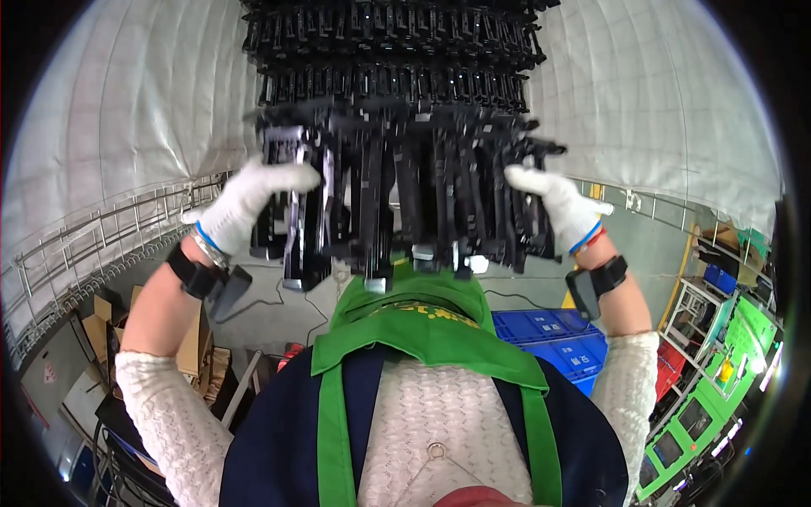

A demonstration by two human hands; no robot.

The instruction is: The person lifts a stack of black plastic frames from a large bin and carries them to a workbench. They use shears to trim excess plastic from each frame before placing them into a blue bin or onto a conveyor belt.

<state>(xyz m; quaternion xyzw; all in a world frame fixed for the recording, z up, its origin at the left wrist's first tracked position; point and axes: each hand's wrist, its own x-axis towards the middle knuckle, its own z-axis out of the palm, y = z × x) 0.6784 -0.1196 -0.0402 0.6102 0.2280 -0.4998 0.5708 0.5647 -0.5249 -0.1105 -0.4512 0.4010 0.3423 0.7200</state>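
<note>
In front of my chest is a wide bunch of long, glossy black plastic parts (410, 182), lined up side by side and slightly blurred. My left hand (249, 198), in a white glove, grips its left end with the thumb lying across the front. At the right end my right hand (559, 203), gloved as well, holds on the same way. The other fingers of both hands are mostly hidden behind the parts. Just beyond, rows of similar black parts (393, 83) are stacked up; whether the held bunch touches them I cannot tell.
White sheeting (127, 101) hangs on both sides of the stack, with a wire rack (110, 224) along the left. Blue crates (553, 338) stand at the right behind my arm. Cardboard boxes (196, 346) are at the left, and a green machine panel (701, 406) is far right.
</note>
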